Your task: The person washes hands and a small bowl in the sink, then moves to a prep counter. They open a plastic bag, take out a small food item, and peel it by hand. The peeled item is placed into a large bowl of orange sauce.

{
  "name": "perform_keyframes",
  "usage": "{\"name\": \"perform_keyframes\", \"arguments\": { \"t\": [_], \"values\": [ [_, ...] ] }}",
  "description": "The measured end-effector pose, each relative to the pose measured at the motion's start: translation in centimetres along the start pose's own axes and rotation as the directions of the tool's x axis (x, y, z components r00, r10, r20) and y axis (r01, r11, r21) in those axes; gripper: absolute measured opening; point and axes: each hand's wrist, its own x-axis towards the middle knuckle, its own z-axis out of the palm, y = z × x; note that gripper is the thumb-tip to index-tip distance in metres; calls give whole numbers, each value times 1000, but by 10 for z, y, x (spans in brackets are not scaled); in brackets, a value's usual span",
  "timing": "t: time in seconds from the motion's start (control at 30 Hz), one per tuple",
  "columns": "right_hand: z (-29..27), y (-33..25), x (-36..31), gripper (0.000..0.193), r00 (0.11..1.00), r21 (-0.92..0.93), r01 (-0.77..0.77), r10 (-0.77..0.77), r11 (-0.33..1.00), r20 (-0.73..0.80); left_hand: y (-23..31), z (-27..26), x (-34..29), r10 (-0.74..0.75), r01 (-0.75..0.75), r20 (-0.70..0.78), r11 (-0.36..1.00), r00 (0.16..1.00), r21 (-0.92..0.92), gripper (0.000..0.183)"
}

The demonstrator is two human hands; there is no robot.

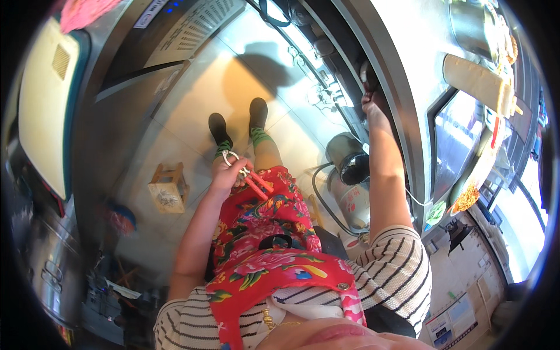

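My left hand [232,170] is closed around clamp tongs [258,185] with two red handles and curved pale metal jaws. They are held over my lap, the jaws above the fist and the handles slanting down over the red floral apron [274,216]. My right arm stretches far out beneath the steel counter [402,76] on the right. At its end my right hand [370,105] is closed at the edge of a shaded shelf, fingers against a dark rounded object [366,76]. Shadow hides most of that object, so its kind is unclear.
Below the counter stand a gas cylinder [352,201] and a dark pot-like container [349,157] with a black hose. A small wooden stool [168,188] is on the tiled floor to the left. Steel cabinets [116,116] line the left. A tablet-like screen [461,134] rests on the counter.
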Motion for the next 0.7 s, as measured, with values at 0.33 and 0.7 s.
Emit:
{"name": "perform_keyframes", "arguments": {
  "t": [0.33,0.7],
  "values": [
    [25,134,-126,46,927,-796,352,-298,492,226,-64,-13,-49,374,-382,-80,914,924,-134,24],
    [62,225,-262,40,734,-656,667,162,-352,660,-197,-53,-136,276,-477,-444,760,852,-442,21]
  ]
}}
